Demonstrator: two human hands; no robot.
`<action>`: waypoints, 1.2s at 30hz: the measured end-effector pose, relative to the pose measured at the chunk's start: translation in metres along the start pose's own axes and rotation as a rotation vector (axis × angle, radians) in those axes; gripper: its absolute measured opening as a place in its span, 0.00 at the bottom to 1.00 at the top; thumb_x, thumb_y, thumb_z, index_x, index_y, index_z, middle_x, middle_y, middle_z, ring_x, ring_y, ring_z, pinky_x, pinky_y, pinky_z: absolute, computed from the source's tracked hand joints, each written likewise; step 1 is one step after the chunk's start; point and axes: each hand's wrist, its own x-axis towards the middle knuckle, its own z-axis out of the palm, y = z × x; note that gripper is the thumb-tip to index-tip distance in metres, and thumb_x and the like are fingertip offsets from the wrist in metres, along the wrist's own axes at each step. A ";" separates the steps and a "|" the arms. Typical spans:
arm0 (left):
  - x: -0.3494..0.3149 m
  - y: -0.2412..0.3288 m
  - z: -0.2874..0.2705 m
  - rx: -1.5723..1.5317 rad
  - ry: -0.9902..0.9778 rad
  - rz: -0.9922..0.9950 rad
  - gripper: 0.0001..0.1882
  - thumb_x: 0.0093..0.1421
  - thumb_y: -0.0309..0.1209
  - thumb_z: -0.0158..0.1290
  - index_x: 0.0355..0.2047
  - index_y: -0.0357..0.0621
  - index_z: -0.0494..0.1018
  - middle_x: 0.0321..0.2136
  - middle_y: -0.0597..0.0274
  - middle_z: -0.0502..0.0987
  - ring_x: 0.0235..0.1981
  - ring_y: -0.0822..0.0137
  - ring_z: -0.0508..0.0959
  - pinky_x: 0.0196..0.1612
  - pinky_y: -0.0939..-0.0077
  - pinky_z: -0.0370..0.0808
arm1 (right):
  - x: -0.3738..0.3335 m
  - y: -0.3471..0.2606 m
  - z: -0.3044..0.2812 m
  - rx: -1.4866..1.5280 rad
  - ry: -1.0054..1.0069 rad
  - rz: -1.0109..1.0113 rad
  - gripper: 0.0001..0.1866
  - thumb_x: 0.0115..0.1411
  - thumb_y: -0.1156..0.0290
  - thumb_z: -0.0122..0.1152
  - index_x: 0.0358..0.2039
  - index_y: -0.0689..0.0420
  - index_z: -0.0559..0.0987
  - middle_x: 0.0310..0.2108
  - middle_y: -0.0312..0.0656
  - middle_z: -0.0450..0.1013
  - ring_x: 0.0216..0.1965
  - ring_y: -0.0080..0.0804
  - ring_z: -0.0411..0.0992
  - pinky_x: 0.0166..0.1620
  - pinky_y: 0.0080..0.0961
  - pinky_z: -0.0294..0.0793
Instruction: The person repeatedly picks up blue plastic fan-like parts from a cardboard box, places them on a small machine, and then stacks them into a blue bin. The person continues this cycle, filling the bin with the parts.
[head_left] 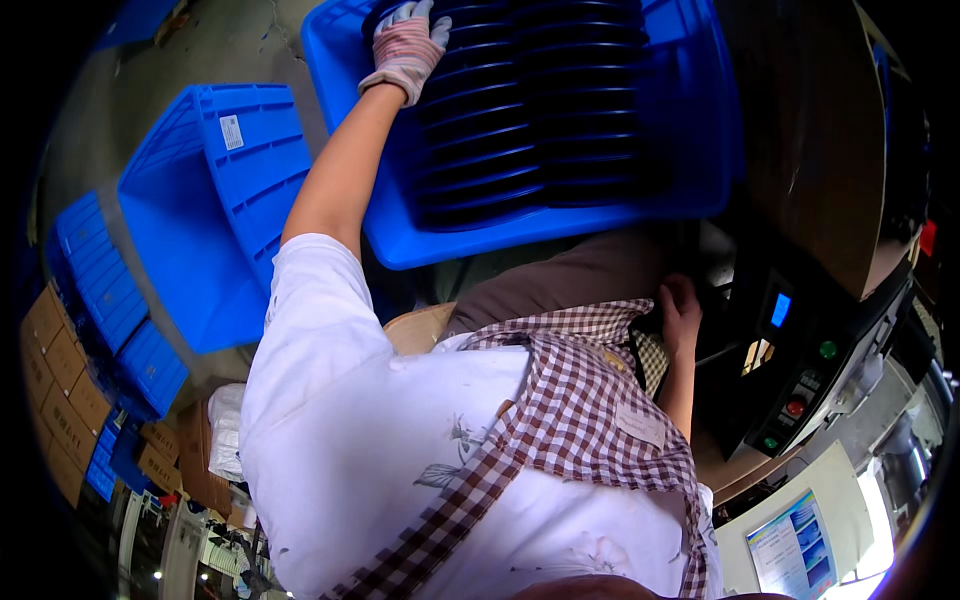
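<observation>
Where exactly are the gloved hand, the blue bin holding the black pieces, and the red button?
Gloved left hand (pixel 408 48): head view, on the back of the glove.
Blue bin (pixel 692 110): head view, on its bare right inner wall.
Red button (pixel 796 407): head view, on its round face.

Factory floor or production workshop. Evidence: bare grey floor, large blue plastic crate packed with rows of dark round parts, another ribbed blue crate beside it, more blue bins and stacked cartons at left. Machine at right has a control panel with lit screen, green button, red button. Printed sheet on a pale board, lower right. Machine type: can't tell, too dark there.
</observation>
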 end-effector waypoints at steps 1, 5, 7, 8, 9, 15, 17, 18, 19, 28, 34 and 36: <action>0.008 0.007 -0.011 -0.011 -0.056 -0.044 0.30 0.61 0.51 0.43 0.57 0.46 0.63 0.57 0.51 0.66 0.59 0.54 0.63 0.62 0.59 0.56 | -0.002 0.001 -0.001 0.000 -0.014 0.022 0.10 0.59 0.72 0.56 0.41 0.59 0.74 0.30 0.39 0.74 0.33 0.22 0.71 0.38 0.20 0.69; 0.030 0.020 -0.032 0.064 -0.203 -0.177 0.33 0.63 0.49 0.40 0.61 0.38 0.57 0.59 0.47 0.62 0.61 0.51 0.61 0.63 0.61 0.54 | 0.001 -0.011 -0.008 -0.068 -0.024 0.032 0.11 0.60 0.73 0.56 0.43 0.59 0.73 0.32 0.36 0.73 0.34 0.21 0.70 0.40 0.19 0.69; 0.032 0.027 -0.042 0.096 -0.280 -0.215 0.34 0.63 0.50 0.40 0.61 0.38 0.57 0.60 0.47 0.61 0.61 0.51 0.60 0.63 0.60 0.53 | 0.002 -0.023 -0.010 -0.126 0.013 0.002 0.11 0.60 0.73 0.56 0.43 0.59 0.73 0.32 0.37 0.73 0.34 0.21 0.70 0.40 0.20 0.69; 0.030 0.029 -0.046 0.061 -0.335 -0.206 0.34 0.63 0.50 0.40 0.61 0.38 0.56 0.60 0.47 0.60 0.61 0.52 0.59 0.63 0.60 0.53 | 0.010 -0.020 -0.012 -0.151 0.087 -0.052 0.11 0.59 0.73 0.56 0.43 0.59 0.74 0.33 0.40 0.73 0.35 0.26 0.71 0.40 0.22 0.70; 0.024 0.031 -0.051 0.027 -0.391 -0.196 0.35 0.63 0.51 0.40 0.61 0.38 0.56 0.61 0.48 0.60 0.62 0.52 0.59 0.63 0.59 0.52 | 0.021 -0.011 -0.016 -0.175 0.161 -0.106 0.11 0.59 0.72 0.57 0.42 0.58 0.75 0.34 0.43 0.74 0.36 0.30 0.72 0.41 0.25 0.70; 0.012 0.009 -0.037 0.137 -0.328 -0.160 0.36 0.62 0.52 0.41 0.62 0.40 0.54 0.63 0.48 0.56 0.63 0.53 0.56 0.64 0.60 0.52 | 0.099 -0.062 0.001 -0.599 0.286 -0.644 0.12 0.59 0.66 0.57 0.41 0.57 0.77 0.36 0.49 0.74 0.39 0.46 0.72 0.45 0.36 0.70; 0.023 0.019 -0.057 0.065 -0.319 -0.248 0.35 0.62 0.51 0.40 0.62 0.40 0.54 0.62 0.48 0.57 0.63 0.52 0.57 0.63 0.61 0.53 | 0.124 -0.052 0.013 -0.597 0.208 -0.644 0.12 0.60 0.63 0.56 0.39 0.56 0.78 0.34 0.48 0.75 0.38 0.46 0.73 0.43 0.39 0.71; 0.019 0.015 -0.054 0.092 -0.127 -0.174 0.28 0.63 0.46 0.42 0.58 0.42 0.61 0.58 0.50 0.64 0.59 0.53 0.62 0.61 0.60 0.57 | 0.132 -0.053 0.020 -0.587 0.156 -0.651 0.13 0.60 0.61 0.55 0.38 0.56 0.78 0.34 0.48 0.75 0.38 0.46 0.73 0.42 0.40 0.71; 0.017 0.010 -0.054 0.048 -0.153 -0.112 0.25 0.63 0.44 0.42 0.56 0.43 0.64 0.55 0.51 0.66 0.57 0.53 0.64 0.60 0.60 0.59 | 0.136 -0.054 0.024 -0.655 0.101 -0.588 0.13 0.61 0.61 0.54 0.37 0.55 0.79 0.33 0.48 0.75 0.36 0.46 0.74 0.41 0.40 0.71; 0.010 0.006 -0.044 -0.286 -0.133 -0.143 0.14 0.62 0.36 0.46 0.48 0.51 0.70 0.38 0.49 0.76 0.42 0.47 0.74 0.47 0.59 0.71 | 0.148 -0.068 0.034 -0.772 0.038 -0.565 0.16 0.63 0.57 0.48 0.29 0.54 0.78 0.26 0.45 0.75 0.29 0.43 0.74 0.33 0.38 0.73; 0.023 0.018 -0.064 -0.157 -0.310 -0.173 0.23 0.59 0.44 0.51 0.50 0.44 0.67 0.39 0.48 0.77 0.42 0.51 0.76 0.46 0.62 0.72 | 0.144 -0.064 0.038 -0.794 0.063 -0.482 0.16 0.63 0.57 0.48 0.27 0.53 0.77 0.24 0.43 0.74 0.27 0.41 0.74 0.31 0.37 0.72; 0.020 0.034 -0.082 -0.066 -0.342 -0.126 0.28 0.56 0.48 0.54 0.50 0.42 0.66 0.39 0.50 0.77 0.44 0.51 0.76 0.47 0.64 0.72 | 0.145 -0.064 0.040 -0.770 0.093 -0.515 0.15 0.63 0.58 0.48 0.27 0.53 0.77 0.24 0.43 0.74 0.27 0.42 0.74 0.31 0.37 0.72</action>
